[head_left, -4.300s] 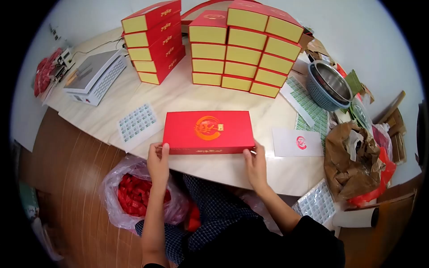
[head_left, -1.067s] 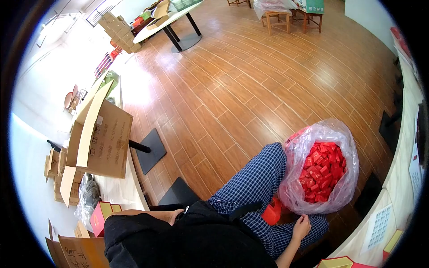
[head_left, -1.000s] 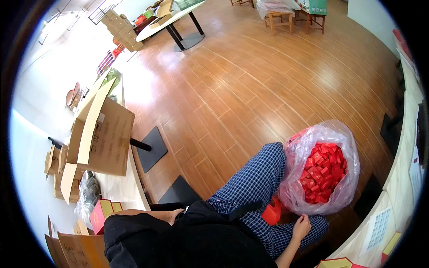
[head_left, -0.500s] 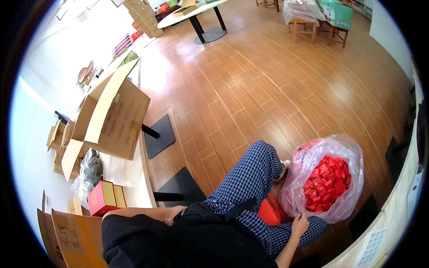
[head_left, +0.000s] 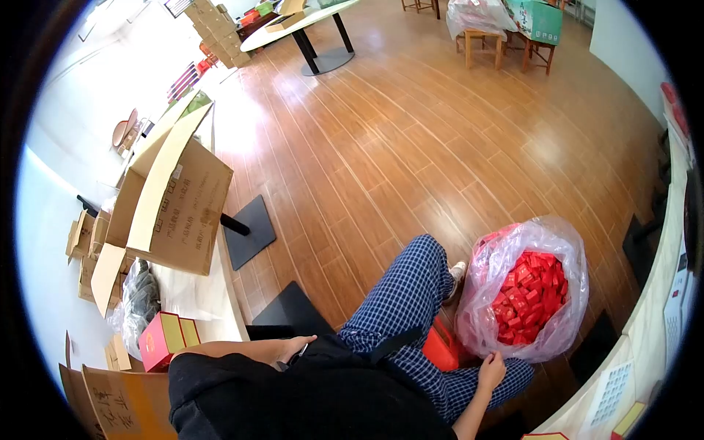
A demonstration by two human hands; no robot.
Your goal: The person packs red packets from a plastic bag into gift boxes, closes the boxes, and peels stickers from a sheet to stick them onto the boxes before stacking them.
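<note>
My right hand (head_left: pixel 492 370) rests by my knee, its fingers curled at the near edge of a clear plastic bag (head_left: pixel 469 323); whether it pinches the film is too small to tell. Many small red packets (head_left: pixel 529 297) fill the open bag, which stands on the floor. At my waist, my left hand (head_left: pixel 297 347) lies against the black shirt, its fingers mostly hidden. A red object (head_left: pixel 440 346) is on the floor between my legs and the bag. Red and yellow boxes (head_left: pixel 163 342) stand on the table at the left.
A large open carton (head_left: pixel 183 209) sits on the left table (head_left: pixel 198 297), with a grey plastic bundle (head_left: pixel 139 297) near it. Another carton (head_left: pixel 125 403) is at the lower left. A pale table edge (head_left: pixel 645 330) curves along the right. Black table bases (head_left: pixel 290 312) stand on the floor.
The view has shifted slightly, so the room and bag appear further left. My left hand shows a little more at my waist. My right hand stays by the bag.
</note>
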